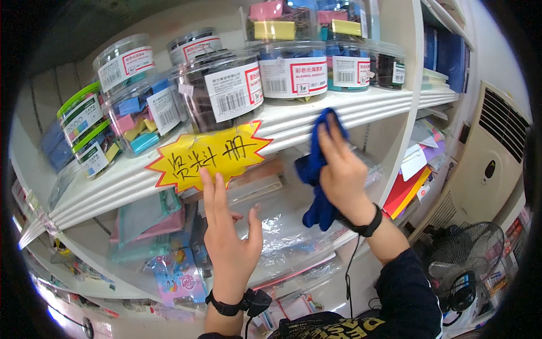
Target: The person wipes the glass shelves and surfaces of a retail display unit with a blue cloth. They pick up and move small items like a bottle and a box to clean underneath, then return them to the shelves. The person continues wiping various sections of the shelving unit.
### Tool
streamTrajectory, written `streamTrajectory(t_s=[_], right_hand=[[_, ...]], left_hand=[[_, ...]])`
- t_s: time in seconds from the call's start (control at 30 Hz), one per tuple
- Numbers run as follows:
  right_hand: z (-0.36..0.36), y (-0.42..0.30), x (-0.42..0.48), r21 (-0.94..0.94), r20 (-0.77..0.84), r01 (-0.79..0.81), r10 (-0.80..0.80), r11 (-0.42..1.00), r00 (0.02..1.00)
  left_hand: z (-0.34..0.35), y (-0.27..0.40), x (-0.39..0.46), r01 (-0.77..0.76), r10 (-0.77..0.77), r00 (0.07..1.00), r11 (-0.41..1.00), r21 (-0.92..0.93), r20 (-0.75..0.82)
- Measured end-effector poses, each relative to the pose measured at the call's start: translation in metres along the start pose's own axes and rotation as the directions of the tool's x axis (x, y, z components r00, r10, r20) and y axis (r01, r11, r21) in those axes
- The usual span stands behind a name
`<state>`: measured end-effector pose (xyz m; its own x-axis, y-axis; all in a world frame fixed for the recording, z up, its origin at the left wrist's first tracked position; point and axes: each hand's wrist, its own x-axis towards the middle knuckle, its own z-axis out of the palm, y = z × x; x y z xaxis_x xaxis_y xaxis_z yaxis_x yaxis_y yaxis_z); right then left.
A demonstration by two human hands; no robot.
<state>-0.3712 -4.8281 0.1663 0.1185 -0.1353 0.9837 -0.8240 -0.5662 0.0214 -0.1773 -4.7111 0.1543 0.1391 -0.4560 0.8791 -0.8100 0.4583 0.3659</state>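
Observation:
My right hand (344, 180) presses a dark blue cloth (315, 182) against the front edge of a white shelf (288, 123), below the plastic tubs. The cloth hangs down under my palm. My left hand (230, 233) holds nothing; its fingers are apart, with two fingertips at the lower edge of a yellow starburst sign (211, 154) bearing handwriting. The sign is fixed at the shelf's front edge. On the shelf stand clear tubs of binder clips, among them a large tub of dark clips (197, 97) and a tub of coloured clips (292, 72).
Stacked green-lidded tubs (91, 156) stand at the shelf's left. Below lie clear plastic packets (275, 220) and zip pouches (144, 220). A white upright panel (413, 84) bounds the shelf at right. Beyond it are coloured papers (408, 186), an air conditioner (487, 156) and a fan (465, 254).

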Motion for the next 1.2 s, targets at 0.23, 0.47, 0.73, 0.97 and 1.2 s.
streamTrajectory(t_s=[0.23, 0.47, 0.73, 0.97, 1.2], right_hand=[[-0.011, 0.099, -0.010, -0.047, -0.092, -0.218, 0.213, 0.975, 0.973], [-0.025, 0.213, -0.017, -0.117, -0.160, -0.337, 0.317, 0.934, 0.935], [-0.046, 0.179, -0.012, 0.266, -0.077, -0.299, 0.329, 0.917, 0.941], [-0.058, 0.012, -0.019, 0.492, 0.056, -0.243, 0.249, 0.836, 0.967], [-0.039, -0.176, 0.006, 0.662, 0.151, -0.034, -0.089, 0.748, 0.984]], left_hand=[[0.006, 0.016, -0.020, -0.052, 0.050, 0.999, 0.991, -0.124, -0.015], [0.048, 0.047, -0.035, 0.082, -0.025, 0.973, 0.967, -0.242, 0.231], [0.055, 0.056, -0.059, 0.180, -0.080, 0.927, 0.952, -0.246, 0.367], [0.005, 0.038, -0.065, 0.247, -0.109, 0.905, 0.922, -0.300, 0.410], [-0.078, -0.041, -0.094, 0.302, -0.197, 0.922, 0.903, -0.304, 0.332]])
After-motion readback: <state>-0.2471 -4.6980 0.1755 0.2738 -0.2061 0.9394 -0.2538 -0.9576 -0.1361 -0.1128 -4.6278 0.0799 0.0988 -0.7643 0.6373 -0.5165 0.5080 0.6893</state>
